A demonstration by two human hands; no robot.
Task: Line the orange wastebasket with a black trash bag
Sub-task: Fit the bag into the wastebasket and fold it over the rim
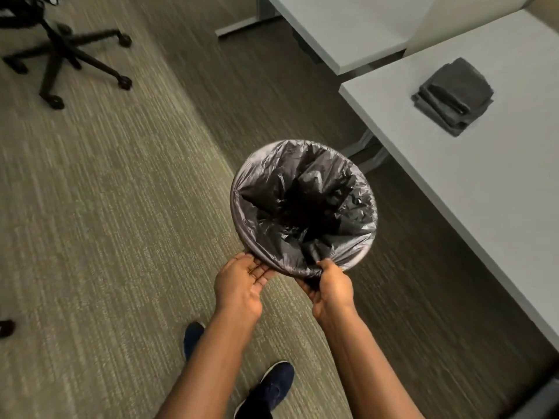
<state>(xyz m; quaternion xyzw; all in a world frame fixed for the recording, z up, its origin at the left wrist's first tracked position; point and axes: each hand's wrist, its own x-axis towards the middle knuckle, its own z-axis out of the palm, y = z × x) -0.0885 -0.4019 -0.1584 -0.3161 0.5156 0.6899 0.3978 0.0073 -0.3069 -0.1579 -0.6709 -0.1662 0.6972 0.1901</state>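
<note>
A black trash bag [302, 204] lines a round wastebasket on the carpet, its edge folded over the whole rim, so no orange shows. My right hand [331, 287] pinches a bunch of the bag's folded edge at the near rim. My left hand [242, 282] lies against the bag-covered near-left rim, palm up and fingers spread under the edge. The bag's inside is crumpled and dark.
A grey desk [484, 176] stands to the right with a stack of folded dark bags [453, 95] on it; another desk [348, 28] sits behind. An office chair base [66, 52] is at the far left. My shoes [266, 388] are on the carpet below.
</note>
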